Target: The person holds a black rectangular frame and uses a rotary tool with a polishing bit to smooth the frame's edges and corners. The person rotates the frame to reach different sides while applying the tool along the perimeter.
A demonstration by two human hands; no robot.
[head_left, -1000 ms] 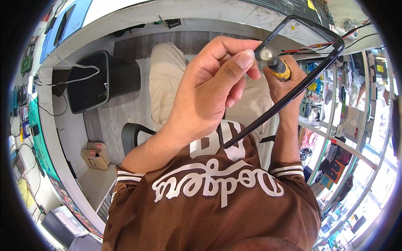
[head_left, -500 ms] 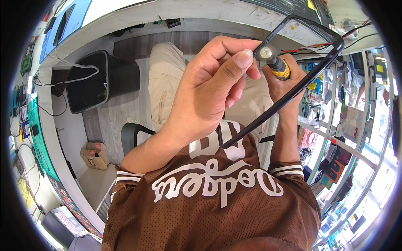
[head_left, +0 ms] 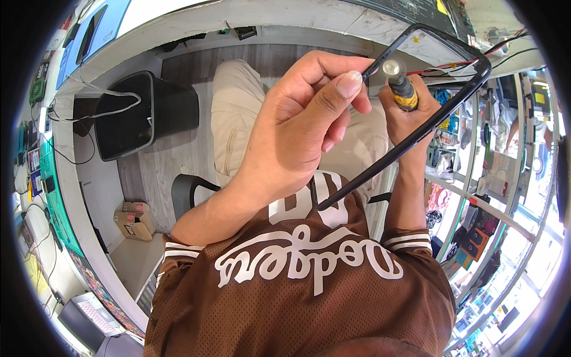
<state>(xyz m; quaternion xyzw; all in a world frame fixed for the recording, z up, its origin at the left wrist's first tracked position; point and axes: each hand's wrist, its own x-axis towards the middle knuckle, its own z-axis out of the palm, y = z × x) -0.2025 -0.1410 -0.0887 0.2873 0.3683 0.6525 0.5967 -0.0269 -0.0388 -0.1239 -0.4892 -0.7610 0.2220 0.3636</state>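
Observation:
My left hand (head_left: 297, 122) pinches the near-left side of a thin black rectangular frame (head_left: 410, 130), like a phone's mid-frame, between thumb and forefinger. The frame is held tilted in the air, its centre open, with one long side reaching down toward my shirt. Behind it, my right hand (head_left: 407, 122) is closed around a black-and-yellow handheld rotary tool (head_left: 406, 98). The tool's round silver tip, ringed by a blurred disc, points up inside the frame's opening, close to the edge beside my left fingertips. Whether the disc touches the frame I cannot tell.
A white workbench edge (head_left: 285, 19) curves across the far side, with red and black wires (head_left: 505, 44) at right. A black bin (head_left: 146, 116) and a cardboard box (head_left: 134, 221) are at left. Cluttered shelves (head_left: 476, 202) stand at right.
My right hand and the rotary tool have shifted slightly right, so the tip sits farther from my left fingertips. The frame and my left hand have barely moved.

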